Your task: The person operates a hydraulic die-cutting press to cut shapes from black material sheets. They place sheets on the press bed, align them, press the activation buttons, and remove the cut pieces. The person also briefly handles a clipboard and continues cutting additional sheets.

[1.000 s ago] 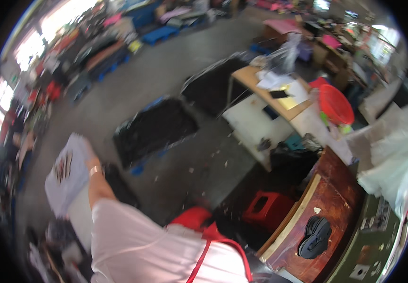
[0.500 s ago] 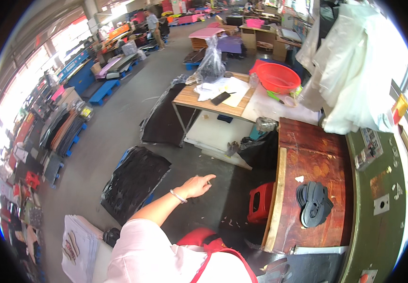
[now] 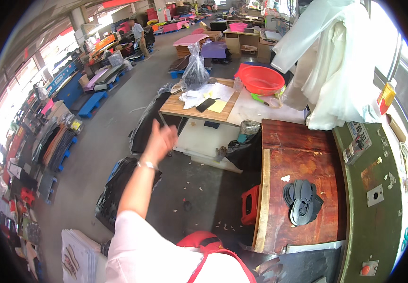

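My left hand (image 3: pixel 159 141) is raised in front of me with a band round its wrist. Its fingers look apart and nothing shows in them. Beyond the fingertips stands a wood-topped table (image 3: pixel 173 104), and the hand is seen over a stack of dark sheets (image 3: pixel 143 127) on the floor. A phone (image 3: pixel 206 104), papers and a clear plastic bag (image 3: pixel 195 70) lie on that table. My right hand is out of view. On the worn reddish-brown bench (image 3: pixel 279 203) to my right rests a pile of black foam-like cut pieces (image 3: pixel 303 202).
A red basin (image 3: pixel 260 81) sits on the table's white part. A red stool (image 3: pixel 249 205) stands beside the bench, next to a green machine panel (image 3: pixel 369 179). White plastic sheeting (image 3: pixel 341 70) hangs at right. A black stack (image 3: pixel 114 193) and white sheets (image 3: pixel 79 257) are at left. Another person (image 3: pixel 139 37) stands far off.
My left hand has lifted up and to the left, from a pointing pose to spread fingers. The view has turned slightly right, so the bench and table appear farther left.
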A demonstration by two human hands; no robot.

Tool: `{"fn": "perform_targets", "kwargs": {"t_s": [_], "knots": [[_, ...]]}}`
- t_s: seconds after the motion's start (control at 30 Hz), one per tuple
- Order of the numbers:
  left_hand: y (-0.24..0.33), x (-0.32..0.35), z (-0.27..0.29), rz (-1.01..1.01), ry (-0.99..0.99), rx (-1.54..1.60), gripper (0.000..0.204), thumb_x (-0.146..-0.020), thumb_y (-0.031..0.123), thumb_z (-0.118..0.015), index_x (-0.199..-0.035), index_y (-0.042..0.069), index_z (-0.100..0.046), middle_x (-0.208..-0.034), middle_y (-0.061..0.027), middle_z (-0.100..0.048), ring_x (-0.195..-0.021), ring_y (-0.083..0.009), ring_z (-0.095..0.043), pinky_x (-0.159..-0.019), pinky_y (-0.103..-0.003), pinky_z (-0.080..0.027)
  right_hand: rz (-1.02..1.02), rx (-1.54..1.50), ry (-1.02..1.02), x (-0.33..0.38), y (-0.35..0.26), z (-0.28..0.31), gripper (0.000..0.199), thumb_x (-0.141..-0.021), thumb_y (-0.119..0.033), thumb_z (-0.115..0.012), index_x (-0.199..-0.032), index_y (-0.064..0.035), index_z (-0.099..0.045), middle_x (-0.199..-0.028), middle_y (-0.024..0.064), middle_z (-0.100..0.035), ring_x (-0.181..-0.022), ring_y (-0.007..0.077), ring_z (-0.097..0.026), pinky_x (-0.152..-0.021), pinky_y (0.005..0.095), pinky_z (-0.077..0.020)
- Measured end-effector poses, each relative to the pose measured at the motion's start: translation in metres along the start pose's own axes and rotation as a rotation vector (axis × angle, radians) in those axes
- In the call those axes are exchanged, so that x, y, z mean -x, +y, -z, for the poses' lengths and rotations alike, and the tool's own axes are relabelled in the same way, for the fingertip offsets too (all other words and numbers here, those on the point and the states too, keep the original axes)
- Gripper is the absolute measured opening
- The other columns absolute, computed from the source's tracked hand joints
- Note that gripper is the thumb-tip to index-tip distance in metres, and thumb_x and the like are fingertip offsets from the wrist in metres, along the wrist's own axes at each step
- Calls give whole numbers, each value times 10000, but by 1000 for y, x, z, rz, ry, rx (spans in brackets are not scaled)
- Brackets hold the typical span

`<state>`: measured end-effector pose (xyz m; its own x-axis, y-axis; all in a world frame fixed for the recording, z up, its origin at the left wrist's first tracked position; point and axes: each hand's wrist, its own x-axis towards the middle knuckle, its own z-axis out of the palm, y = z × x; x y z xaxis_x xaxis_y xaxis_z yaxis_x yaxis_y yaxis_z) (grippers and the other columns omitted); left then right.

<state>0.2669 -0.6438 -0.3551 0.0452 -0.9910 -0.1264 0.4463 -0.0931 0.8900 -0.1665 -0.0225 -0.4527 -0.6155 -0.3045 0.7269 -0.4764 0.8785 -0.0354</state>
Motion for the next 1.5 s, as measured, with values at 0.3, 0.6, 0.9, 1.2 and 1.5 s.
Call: {"fn": "perform_targets", "kwargs": {"t_s": [0.3,0.6,0.9,1.2,1.5], "knots": [[218,-37,-66,-610,-426,740,852,-901,699,-189,-1402,38,-384,-1412,-262,-399,-1373,-380,-308,-1121,-609,-167,-9,-17,-4,3,6,-2,706,-655,-478,-843,-1096,16,-596,-1008,181,-634,-891,328,-632,-813,407,-533],[66,-45,-66,-24,-253,314,379,-959,328,-522,-1263,103,-528,-1084,-96,-614,-988,-200,-566,-919,-358,-449,5,-14,8,-11,-8,-3,649,-707,-426,-823,-1105,29,-588,-961,187,-646,-834,350,-635,-774,420,-537],[-246,244,-191,-976,-1559,-872,397,-796,76,-657,-1173,-11,-569,-1045,-184,-575,-985,-378,-532,-890,-444,-422,-549,-280,-168,-5,-11,2,814,-571,-238,-854,-1284,-74,-498,-1265,137,-536,-1173,294,-515,-1000,379,-409],[-284,285,-200,-861,-1583,-916,393,-855,149,-604,-1220,9,-571,-694,-131,-585,-621,-313,-560,-586,-409,-394,-820,-628,-127,-18,3,20,827,-575,-177,-847,-1288,-78,-439,-1262,149,-508,-1161,267,-511,-973,363,-423],[-309,297,-237,-852,-1506,-949,373,-837,157,-628,-1184,23,-608,-661,-118,-583,-583,-293,-562,-550,-389,-395,-523,-180,-192,-20,4,-38,933,-556,-205,-871,-1334,-20,-390,-1316,258,-408,-1211,421,-404,-997,472,-380]]}}
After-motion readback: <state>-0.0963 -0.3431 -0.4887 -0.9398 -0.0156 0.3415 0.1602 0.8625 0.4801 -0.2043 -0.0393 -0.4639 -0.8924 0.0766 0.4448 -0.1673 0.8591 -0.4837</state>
